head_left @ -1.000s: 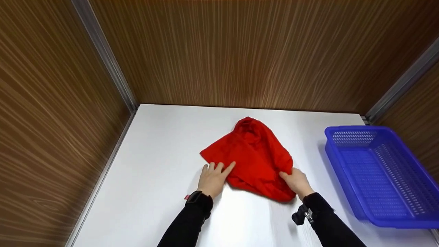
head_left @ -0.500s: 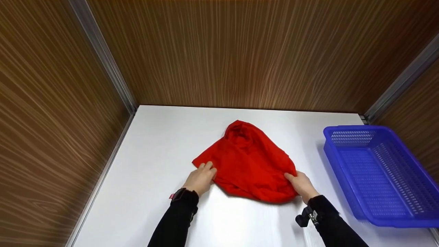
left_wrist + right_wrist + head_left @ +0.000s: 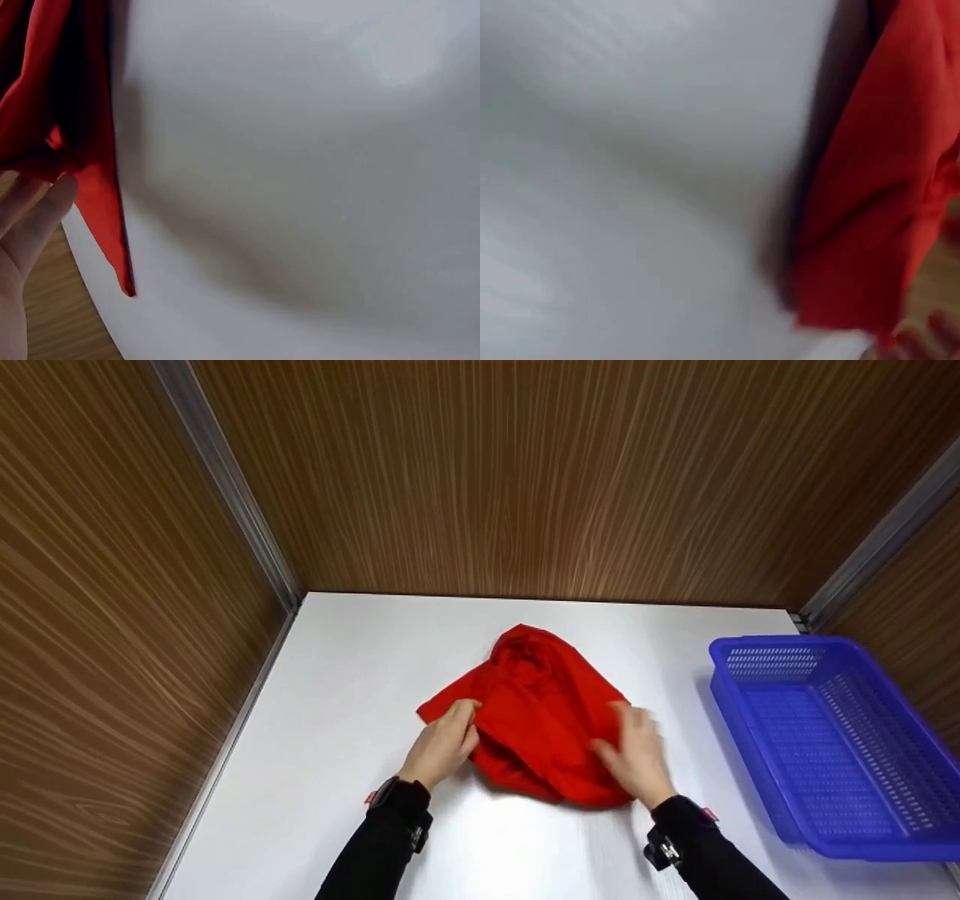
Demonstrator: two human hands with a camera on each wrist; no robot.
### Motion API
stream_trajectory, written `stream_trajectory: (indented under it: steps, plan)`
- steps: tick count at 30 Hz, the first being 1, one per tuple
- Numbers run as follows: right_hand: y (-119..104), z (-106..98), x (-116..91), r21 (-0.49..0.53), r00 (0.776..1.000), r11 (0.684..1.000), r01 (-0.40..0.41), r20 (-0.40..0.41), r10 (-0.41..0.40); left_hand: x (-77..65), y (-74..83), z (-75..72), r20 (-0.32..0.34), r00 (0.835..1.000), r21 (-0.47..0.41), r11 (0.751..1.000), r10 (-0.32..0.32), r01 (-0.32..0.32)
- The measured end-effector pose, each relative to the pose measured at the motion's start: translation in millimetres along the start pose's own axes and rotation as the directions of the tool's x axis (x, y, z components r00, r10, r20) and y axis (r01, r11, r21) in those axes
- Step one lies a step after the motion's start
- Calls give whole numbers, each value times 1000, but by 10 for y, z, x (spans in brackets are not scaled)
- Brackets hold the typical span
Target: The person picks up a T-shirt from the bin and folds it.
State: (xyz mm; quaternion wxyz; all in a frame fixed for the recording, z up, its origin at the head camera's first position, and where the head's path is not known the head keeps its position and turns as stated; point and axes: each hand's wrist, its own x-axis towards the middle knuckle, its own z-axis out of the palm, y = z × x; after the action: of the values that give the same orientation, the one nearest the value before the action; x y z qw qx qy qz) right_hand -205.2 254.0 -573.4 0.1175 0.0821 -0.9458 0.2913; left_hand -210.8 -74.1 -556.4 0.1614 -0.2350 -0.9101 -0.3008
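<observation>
A red cloth (image 3: 536,727) is laid crumpled on the white worktop (image 3: 345,712), near its middle, with a hollow ringed by folds at its far end and a pointed corner spread towards the left. Its near left edge is pinched in the curled fingers of the left hand (image 3: 442,742), and the edge is slightly raised there. Over the cloth's right side the right hand (image 3: 636,754) is held with thumb and fingers apart and nothing gripped (it is blurred, so whether the fabric is touched cannot be told). Both forearms are covered by black sleeves (image 3: 367,851), and dark straps (image 3: 667,844) are worn at the wrists. To the right, well apart from the cloth, a blue perforated basket (image 3: 832,750) is set on the worktop. The far side is closed off by a wood-grain panel (image 3: 480,472).
</observation>
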Motion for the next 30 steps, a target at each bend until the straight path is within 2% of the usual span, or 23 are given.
stream_trajectory:
  steps: [2,4,6,8,9,11,12,13,14,15,17,18,19,20,22,23,24,25,26,27,28,29,30]
  plan:
    - [-172,88,-3,-20,980,983,182,89,-179,53,117,33,-51,997,9,998,56,-56]
    - [-324,170,-9,0,949,962,274,161,-270,118,255,69,-92,985,16,990,144,-143]
    - [-426,216,-2,-17,953,964,265,154,-259,167,392,105,-89,966,2,970,244,-245]
    - [-461,216,36,7,982,985,175,71,-175,184,500,139,-41,956,-49,955,290,-292]
    - [-462,189,61,50,994,993,105,24,-106,182,532,161,-5,962,-93,957,274,-273]
    - [-438,92,119,184,997,981,-52,-39,60,148,539,207,83,981,-150,976,173,-160]
    - [-418,32,148,285,989,950,-128,-36,145,117,516,232,137,986,-146,986,100,-80]
    - [-400,-37,173,382,974,903,-197,-29,225,76,481,252,197,980,-120,993,13,11]
    - [-379,-105,194,462,954,849,-257,-18,299,27,434,275,259,963,-76,993,-70,93]
    - [-360,-174,210,524,932,794,-308,-1,362,-24,377,294,314,940,-13,989,-135,146]
    - [-309,-294,233,604,895,708,-366,20,446,-128,252,319,392,897,131,977,-205,166]
    - [-279,-346,241,621,878,685,-381,11,479,-174,190,321,410,885,192,970,-220,152]
    - [-244,-393,246,624,861,676,-392,-10,508,-212,126,320,406,886,239,962,-223,132]
    - [-204,-435,249,626,847,671,-399,-30,531,-239,58,316,384,899,277,955,-212,107]
    - [-112,-506,239,611,824,677,-410,-70,562,-265,-73,293,291,944,343,938,-156,49]
    - [-62,-527,231,597,822,690,-409,-88,563,-271,-136,275,234,963,367,929,-132,39]
    - [-13,-537,214,565,826,715,-412,-100,555,-271,-198,254,172,978,387,921,-121,46]
    - [34,-539,192,514,841,754,-409,-108,530,-265,-253,232,102,986,394,916,-129,79]
    - [75,-532,165,450,867,801,-394,-109,487,-253,-295,201,32,985,375,916,-167,143]
    - [113,-514,134,373,898,854,-363,-104,427,-235,-326,166,-35,974,338,914,-225,224]
    - [144,-488,100,290,933,905,-310,-88,348,-212,-345,129,-104,948,269,909,-300,317]
    - [167,-456,65,211,965,948,-238,-58,255,-180,-353,95,-159,908,174,894,-388,413]
    - [181,-424,30,131,988,980,-150,-16,153,-144,-347,61,-193,855,58,864,-482,500]
